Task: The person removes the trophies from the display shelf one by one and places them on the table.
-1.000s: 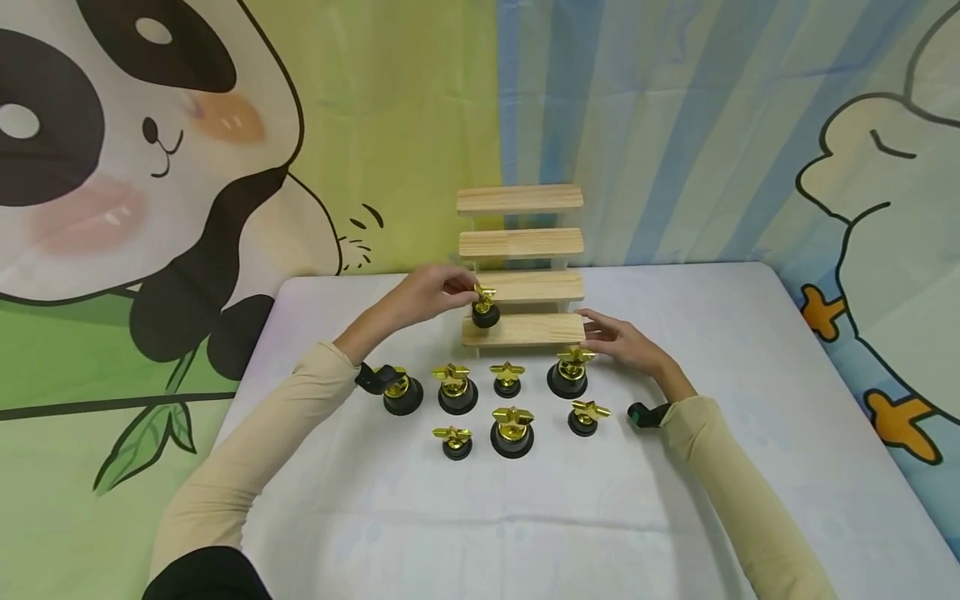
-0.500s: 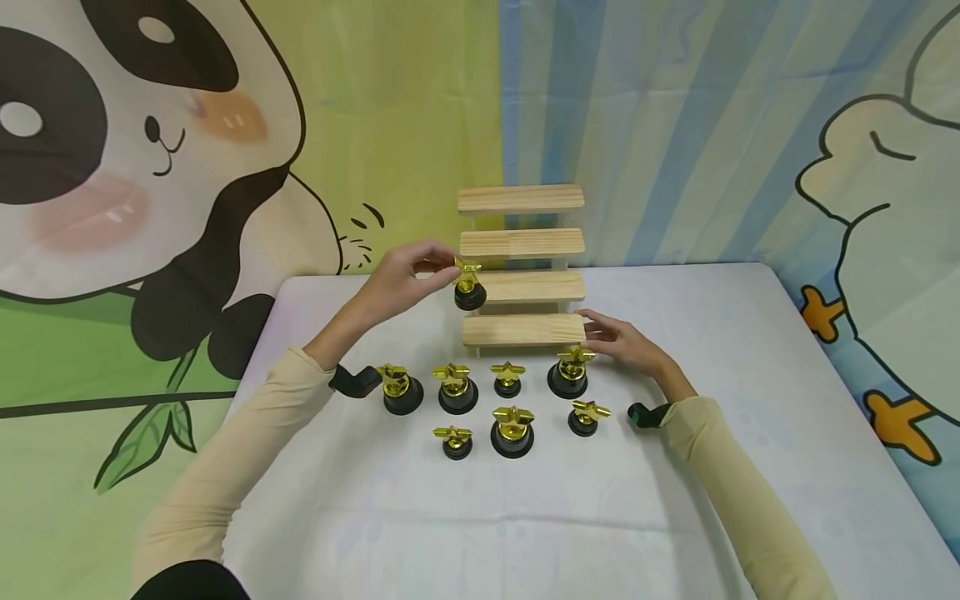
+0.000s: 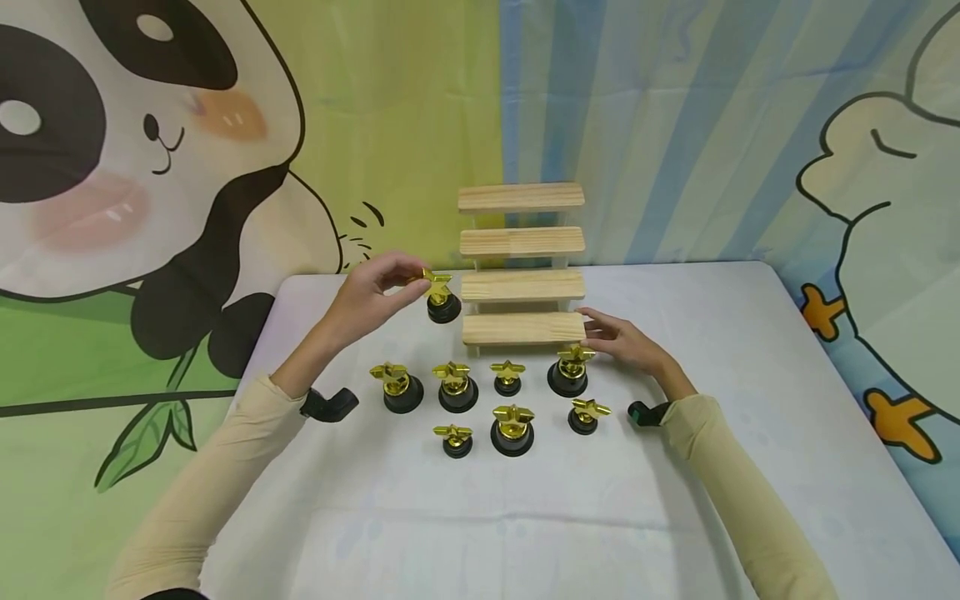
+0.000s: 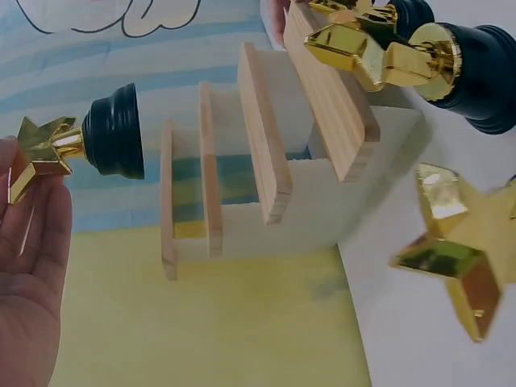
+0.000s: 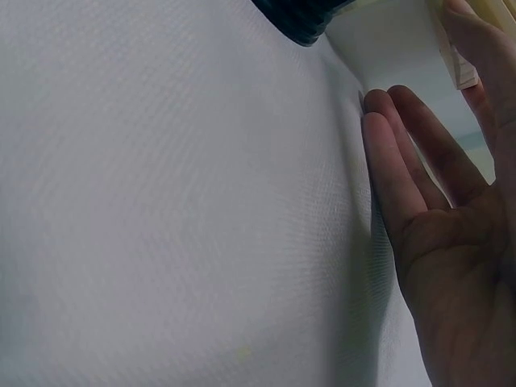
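Note:
My left hand [image 3: 367, 300] pinches a small trophy [image 3: 442, 305] by its gold star, its black base hanging down, just left of the tiered wooden display stand [image 3: 522, 329]. In the left wrist view, the held trophy [image 4: 113, 133] is apart from the boards, with fingers [image 4: 36, 242] on its star. At the right end of the stand's lowest board my right hand [image 3: 626, 343] holds on, thumb in front and a finger behind. In the right wrist view the board end [image 5: 463, 68] sits by the thumb; the other fingers [image 5: 395, 165] extend near the cloth.
Several more star trophies stand in front of the stand, among them a larger one [image 3: 512, 432] in the front row and one [image 3: 568, 373] close to my right hand. White cloth covers the table [image 3: 487, 533]. A printed curtain [image 3: 405, 125] hangs behind.
My left hand has carried the trophy leftward from in front of the lower boards, rising and then dropping slightly, to beside the stand. My right hand has stayed in place.

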